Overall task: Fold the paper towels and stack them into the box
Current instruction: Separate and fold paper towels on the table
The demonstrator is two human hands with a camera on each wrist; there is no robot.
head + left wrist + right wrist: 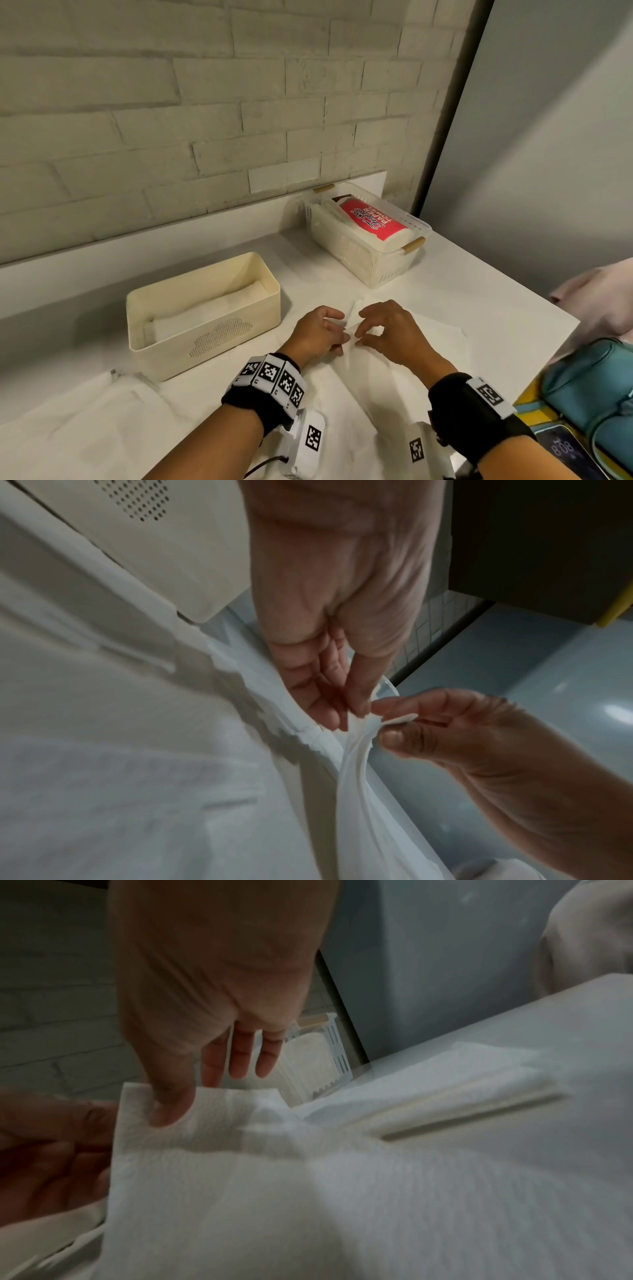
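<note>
left hand (317, 334), right hand (390, 330), pinching (probably) one paper towel (370, 373)

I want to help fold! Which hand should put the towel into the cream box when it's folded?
Probably the left hand: the cream box sits on its side, close by. The right hand would have to cross over. Both now pinch the paper towel.
</note>
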